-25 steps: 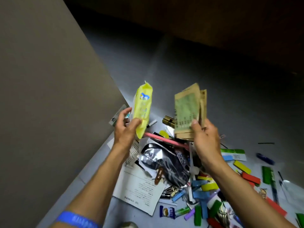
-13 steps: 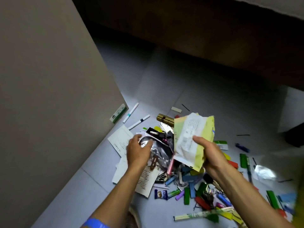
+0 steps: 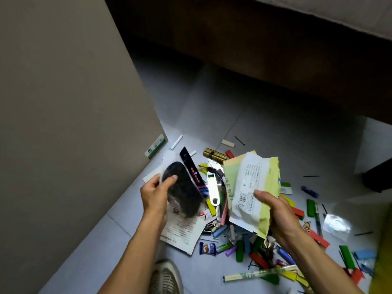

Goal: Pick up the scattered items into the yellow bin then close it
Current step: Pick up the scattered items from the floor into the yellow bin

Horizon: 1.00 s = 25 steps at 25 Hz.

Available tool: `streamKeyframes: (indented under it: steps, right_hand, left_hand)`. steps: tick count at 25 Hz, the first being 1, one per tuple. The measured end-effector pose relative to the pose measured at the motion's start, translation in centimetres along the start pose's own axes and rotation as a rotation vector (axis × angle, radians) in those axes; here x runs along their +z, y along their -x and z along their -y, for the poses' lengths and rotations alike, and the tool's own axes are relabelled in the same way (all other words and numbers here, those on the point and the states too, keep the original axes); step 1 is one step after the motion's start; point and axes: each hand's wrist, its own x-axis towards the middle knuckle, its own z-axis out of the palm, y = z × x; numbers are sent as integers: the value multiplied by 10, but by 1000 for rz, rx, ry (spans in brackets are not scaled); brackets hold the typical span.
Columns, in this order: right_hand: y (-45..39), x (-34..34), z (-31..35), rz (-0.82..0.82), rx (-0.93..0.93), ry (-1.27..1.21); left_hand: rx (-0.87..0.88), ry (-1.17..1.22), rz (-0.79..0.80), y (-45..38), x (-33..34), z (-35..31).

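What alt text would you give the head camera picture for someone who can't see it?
Seen from above, a person's left hand holds a dark clear-wrapped pouch and the right hand grips a stack of pale yellow-green packets over a colourful pile of scattered small items on a grey tiled floor. A shoe shows at the bottom edge.

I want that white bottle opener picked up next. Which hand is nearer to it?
Left. The left hand, holding a dark packet, is just left of the opener; the right hand, gripping packets, is farther off to its right.
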Motion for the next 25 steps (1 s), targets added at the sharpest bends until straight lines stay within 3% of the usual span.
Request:
streamKeyframes:
  steps: [4, 7, 11, 14, 17, 21, 23, 25]
  right_hand:
    - [38, 0, 27, 5, -63, -29]
    - [84, -19, 54, -27, -122, -91]
    - [159, -79, 74, -166, -231, -221]
    - [216, -151, 69, -388, -310, -241]
    - [263, -226, 70, -609, -360, -212]
    - [286, -297, 102, -771, -454, -90]
    - [279, -321, 117, -859, -478, 205]
    - [263, -338, 121, -871, -383, 595]
  left_hand:
    - [149, 333, 99, 48, -1, -69]
    - [66, 450, 238, 101, 23, -103]
    - [-155, 400, 439, 180, 92, -100]
    - [-342, 259, 589, 255, 160, -68]
    - [-308, 118, 704, 321, 230, -47]
    - [-84, -71, 913, 379, 310, -45]
    - [309, -483, 1023, 390, 336, -31]
    - [748, -983, 1079, 386, 341, -7]
